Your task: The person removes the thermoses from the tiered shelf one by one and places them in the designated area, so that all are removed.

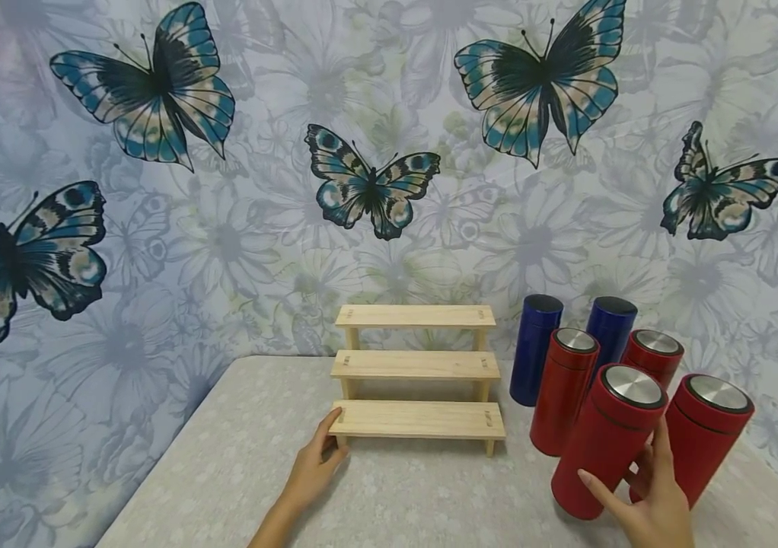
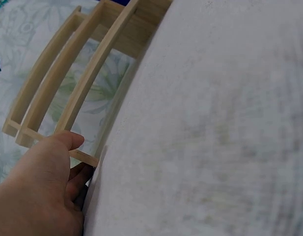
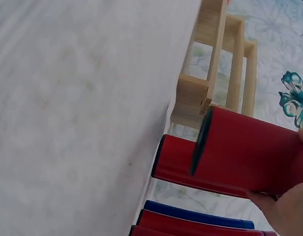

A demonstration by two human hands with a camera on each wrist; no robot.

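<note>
My right hand grips a red thermos flask with a silver-topped lid, thumb on one side and fingers round the other. In the right wrist view the flask's dark base hangs clear of the table, and the flask lies in front of another red one. At the middle of the table stands a three-tier wooden step shelf. The left end of its lowest tier is held by my left hand, with the thumb on top and the other fingers curled below, as the left wrist view shows.
More red flasks stand close around the held one: one at its right, one behind left, one behind right. Two blue flasks stand farther back. Butterfly-patterned cloth hangs behind the cloth-covered table.
</note>
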